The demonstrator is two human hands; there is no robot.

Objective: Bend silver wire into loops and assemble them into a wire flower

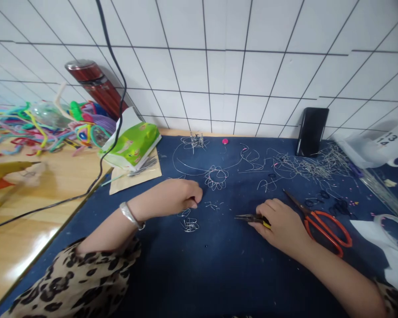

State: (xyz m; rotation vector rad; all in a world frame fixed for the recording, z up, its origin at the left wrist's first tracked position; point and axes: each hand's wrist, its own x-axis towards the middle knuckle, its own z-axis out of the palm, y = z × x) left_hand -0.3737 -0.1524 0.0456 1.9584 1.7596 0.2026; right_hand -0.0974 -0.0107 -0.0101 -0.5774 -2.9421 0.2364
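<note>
My right hand is wrapped round a pair of pliers, whose dark jaws point left over the blue mat. My left hand, with a silver bangle at its wrist, has its fingers pinched downward close to the mat; what is between them, if anything, is hidden. Just below that hand lies a small heap of bent wire pieces. Short wire bits are scattered to its right. Beyond them sits a flower-shaped ring of looped wire with small pink beads.
Orange-handled scissors lie right of my right hand. Behind are tangled wires, a phone leaning on the tiled wall, and a white mug. A tissue pack, black cable and yellow glue gun are left.
</note>
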